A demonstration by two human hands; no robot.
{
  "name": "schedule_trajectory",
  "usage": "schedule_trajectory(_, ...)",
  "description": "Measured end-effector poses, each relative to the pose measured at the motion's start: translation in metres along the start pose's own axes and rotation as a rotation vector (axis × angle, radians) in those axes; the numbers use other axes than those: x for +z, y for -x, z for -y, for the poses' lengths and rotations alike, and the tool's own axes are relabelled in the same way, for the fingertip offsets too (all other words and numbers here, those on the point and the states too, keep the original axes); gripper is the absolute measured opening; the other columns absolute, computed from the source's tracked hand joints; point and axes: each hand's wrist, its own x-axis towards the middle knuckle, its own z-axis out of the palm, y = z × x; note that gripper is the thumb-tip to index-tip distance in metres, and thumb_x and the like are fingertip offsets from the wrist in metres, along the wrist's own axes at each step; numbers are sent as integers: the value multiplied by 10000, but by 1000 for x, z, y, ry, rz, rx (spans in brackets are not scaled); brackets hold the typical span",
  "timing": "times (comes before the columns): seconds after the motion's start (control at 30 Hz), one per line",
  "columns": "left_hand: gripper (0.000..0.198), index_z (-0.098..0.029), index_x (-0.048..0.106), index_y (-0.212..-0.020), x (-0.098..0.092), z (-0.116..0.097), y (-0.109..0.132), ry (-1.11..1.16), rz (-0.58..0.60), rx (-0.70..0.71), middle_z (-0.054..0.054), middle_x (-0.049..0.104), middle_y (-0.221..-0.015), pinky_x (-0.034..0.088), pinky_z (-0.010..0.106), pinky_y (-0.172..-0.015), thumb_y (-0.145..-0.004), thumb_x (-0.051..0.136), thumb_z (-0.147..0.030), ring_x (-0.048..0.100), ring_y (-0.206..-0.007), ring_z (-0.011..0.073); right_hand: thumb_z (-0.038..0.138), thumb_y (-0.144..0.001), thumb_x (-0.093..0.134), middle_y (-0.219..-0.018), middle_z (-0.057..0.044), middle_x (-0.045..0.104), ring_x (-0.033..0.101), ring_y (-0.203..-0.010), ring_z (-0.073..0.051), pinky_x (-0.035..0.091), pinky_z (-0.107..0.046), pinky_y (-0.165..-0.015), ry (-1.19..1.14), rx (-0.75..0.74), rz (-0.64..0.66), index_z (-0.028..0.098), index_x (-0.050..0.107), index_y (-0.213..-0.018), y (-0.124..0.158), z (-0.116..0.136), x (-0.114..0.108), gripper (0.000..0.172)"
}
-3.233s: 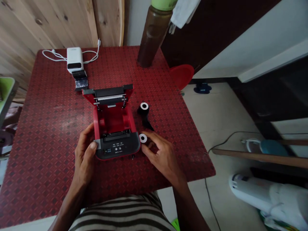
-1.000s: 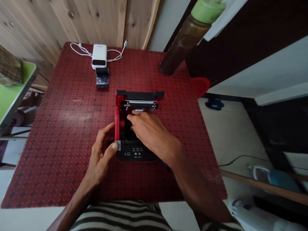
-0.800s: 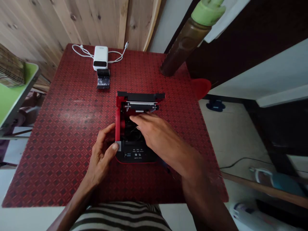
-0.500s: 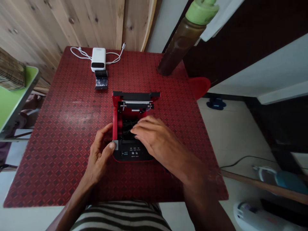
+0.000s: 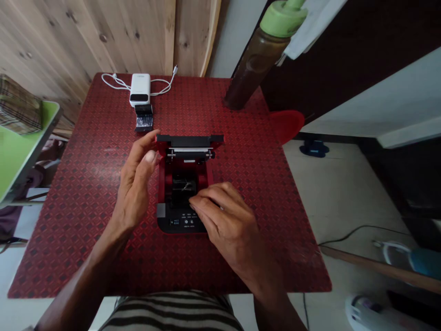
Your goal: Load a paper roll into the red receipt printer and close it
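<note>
A red printer (image 5: pixel 162 181) with a black control panel (image 5: pixel 179 222) sits mid-table, its lid (image 5: pixel 189 139) standing open. Inside the bay lies a dark roll (image 5: pixel 182 186). My left hand (image 5: pixel 136 184) is raised beside the printer's left side. Its fingers are apart, with the tips at the lid's left corner. My right hand (image 5: pixel 225 220) rests over the printer's front right corner, fingers laid side by side along the bay's front edge, nothing visible in them.
On the red patterned table (image 5: pixel 86 184), a white power bank (image 5: pixel 139 89) with a white cable lies at the back, a small black device (image 5: pixel 144 117) just in front. A tall brown bottle (image 5: pixel 253 64) with a green cap stands back right. A green table (image 5: pixel 17 151) is at left.
My right hand has drawn back from inside the bay to the printer's front edge. My left hand has left the front left corner and risen to the lid's left corner.
</note>
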Motion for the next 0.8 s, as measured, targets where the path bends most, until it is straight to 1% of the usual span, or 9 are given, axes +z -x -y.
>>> schedule_trajectory(0.07, 388, -334, 785, -1357, 4, -3, 1, -4, -35, -9, 64, 757, -1472, 561, 495, -1181, -1140, 622, -611, 692, -1394, 309, 13, -1077, 675, -972, -57, 780, 696, -942, -221, 608, -374, -875, 30, -1, -31, 137, 805, -1074, 3, 3, 1, 180)
schedule_trajectory(0.13, 332, -302, 797, -1215, 6, -6, 8, -35, -68, -16, 66, 776, -1412, 545, 488, -1205, -1151, 623, -578, 681, -1415, 305, 19, -1083, 671, -990, -62, 803, 710, -958, -225, 611, -377, -888, 65, -9, -54, 131, 810, -1097, 4, 5, 2, 179)
schedule_trajectory(0.27, 252, -260, 772, -1006, 5, -8, 24, -65, -95, -61, 63, 779, -1435, 500, 504, -1286, -1040, 834, -502, 681, -1444, 313, 22, -1083, 671, -1002, -79, 836, 736, -972, -233, 622, -381, -908, 139, -50, -108, 119, 820, -1109, 9, 10, 4, 180)
schedule_trajectory(0.37, 291, -280, 786, -1204, 4, -4, 35, -44, -85, -123, 82, 724, -1556, 545, 515, -1264, -996, 886, -456, 671, -1485, 331, 19, -1069, 688, -1087, -113, 858, 760, -1062, -254, 643, -396, -964, 186, -43, -131, 123, 824, -1144, 17, 14, 5, 188)
schedule_trajectory(0.43, 487, -315, 726, -1433, 3, 0, 44, -8, -64, -179, 93, 706, -1599, 565, 531, -1257, -994, 883, -454, 658, -1521, 345, 19, -1057, 705, -1187, -131, 866, 767, -1146, -265, 650, -411, -1007, 239, -27, -173, 155, 823, -1151, 21, 16, 7, 203)
schedule_trajectory(0.5, 624, -332, 657, -1559, 2, 4, 52, 25, -39, -256, 99, 670, -1668, 556, 548, -1281, -991, 882, -459, 637, -1561, 359, 35, -1052, 724, -1320, -150, 857, 766, -1261, -286, 651, -438, -1058, 285, -16, -204, 183, 813, -1138, 23, 17, 9, 192)
schedule_trajectory(0.57, 670, -325, 639, -1599, 1, 6, 58, 56, -15, -337, 102, 635, -1720, 531, 560, -1314, -991, 877, -474, 618, -1589, 371, 42, -1056, 727, -1396, -157, 846, 772, -1337, -299, 646, -462, -1111, 280, -15, -192, 185, 795, -1134, 23, 16, 12, 177)
schedule_trajectory(0.63, 673, -308, 648, -1605, 2, 7, 62, 89, 0, -393, 106, 645, -1715, 512, 569, -1334, -995, 865, -493, 624, -1587, 376, 26, -1056, 716, -1369, -147, 864, 804, -1325, -292, 639, -466, -1142, 235, -18, -168, 174, 776, -1136, 23, 15, 15, 179)
schedule_trajectory(0.8, 628, -295, 689, -1564, 3, 5, 61, 118, -6, -401, 99, 704, -1651, 551, 559, -1299, -992, 867, -485, 684, -1520, 369, -21, -1050, 668, -1318, -103, 891, 841, -1288, -262, 644, -451, -1150, 168, 9, -163, 185, 755, -1149, 22, 15, 16, 245)
